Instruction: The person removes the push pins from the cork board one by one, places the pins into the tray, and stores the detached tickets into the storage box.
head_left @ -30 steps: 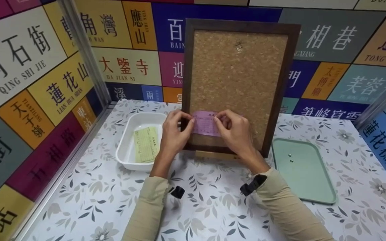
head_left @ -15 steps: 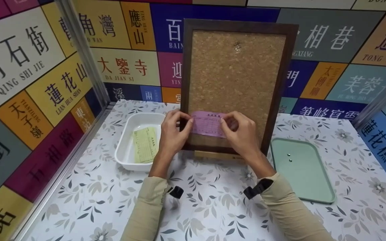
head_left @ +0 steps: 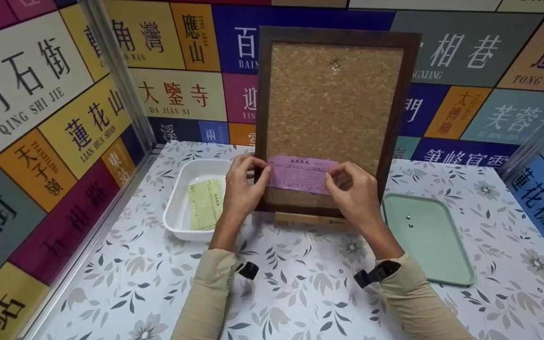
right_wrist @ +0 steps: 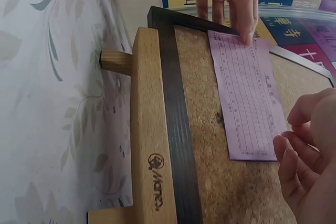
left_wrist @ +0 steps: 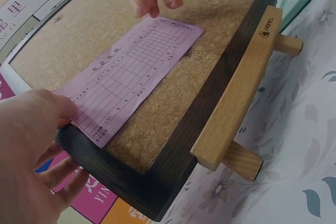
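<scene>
A pink receipt slip [head_left: 300, 174] with a printed grid lies across the lower part of a dark-framed cork board [head_left: 333, 104]. My left hand [head_left: 243, 182] pinches the slip's left end at the frame's edge; in the left wrist view some of its fingers [left_wrist: 65, 179] sit behind the frame. My right hand [head_left: 354, 193] has thumb and index finger together at the slip's upper right corner, pinching there. Its other fingers are curled in the right wrist view. Any small item between the right fingertips is hidden.
A white tub [head_left: 173, 217] with yellow-green receipt slips [head_left: 206, 203] stands left of the board. On the right lies a green tray [head_left: 437, 250] bearing two small shiny pieces [head_left: 409, 222]. A wooden easel [left_wrist: 239, 93] supports the board. Printed panels [head_left: 177, 94] surround the floral tabletop.
My right hand has slid rightward along the slip, from near its middle to its right end, uncovering more of the printed grid. The left hand has stayed at the left end.
</scene>
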`<control>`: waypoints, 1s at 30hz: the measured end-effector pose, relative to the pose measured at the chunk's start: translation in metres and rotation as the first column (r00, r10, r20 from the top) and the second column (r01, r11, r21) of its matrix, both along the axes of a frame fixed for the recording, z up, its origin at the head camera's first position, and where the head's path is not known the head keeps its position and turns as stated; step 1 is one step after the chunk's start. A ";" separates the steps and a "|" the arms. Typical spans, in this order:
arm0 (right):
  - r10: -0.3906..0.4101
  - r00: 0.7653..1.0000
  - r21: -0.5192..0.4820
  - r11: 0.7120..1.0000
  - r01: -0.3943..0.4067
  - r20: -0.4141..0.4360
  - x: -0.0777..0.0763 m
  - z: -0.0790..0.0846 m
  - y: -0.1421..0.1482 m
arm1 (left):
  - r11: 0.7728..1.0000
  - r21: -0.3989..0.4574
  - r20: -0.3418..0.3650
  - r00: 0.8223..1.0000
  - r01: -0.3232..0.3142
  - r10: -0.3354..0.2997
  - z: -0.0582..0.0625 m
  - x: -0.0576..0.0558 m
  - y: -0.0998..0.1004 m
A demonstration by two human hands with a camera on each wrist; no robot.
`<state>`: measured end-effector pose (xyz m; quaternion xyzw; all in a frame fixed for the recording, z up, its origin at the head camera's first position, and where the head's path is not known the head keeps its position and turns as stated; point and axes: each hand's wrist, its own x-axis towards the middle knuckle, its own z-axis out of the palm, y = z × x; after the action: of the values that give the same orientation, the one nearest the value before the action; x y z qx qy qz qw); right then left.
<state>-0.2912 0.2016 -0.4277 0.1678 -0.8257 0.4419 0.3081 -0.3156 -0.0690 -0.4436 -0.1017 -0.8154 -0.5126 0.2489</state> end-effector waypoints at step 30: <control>-0.184 0.982 0.082 0.979 0.186 -0.029 0.038 -0.016 0.099 | 0.999 0.036 -0.029 1.000 0.010 -0.009 0.001 0.008 -0.040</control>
<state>-0.2535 0.3003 -0.4434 0.1076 -0.8524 0.3741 0.3491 -0.3072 -0.1094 -0.4423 -0.1082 -0.8020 -0.5268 0.2599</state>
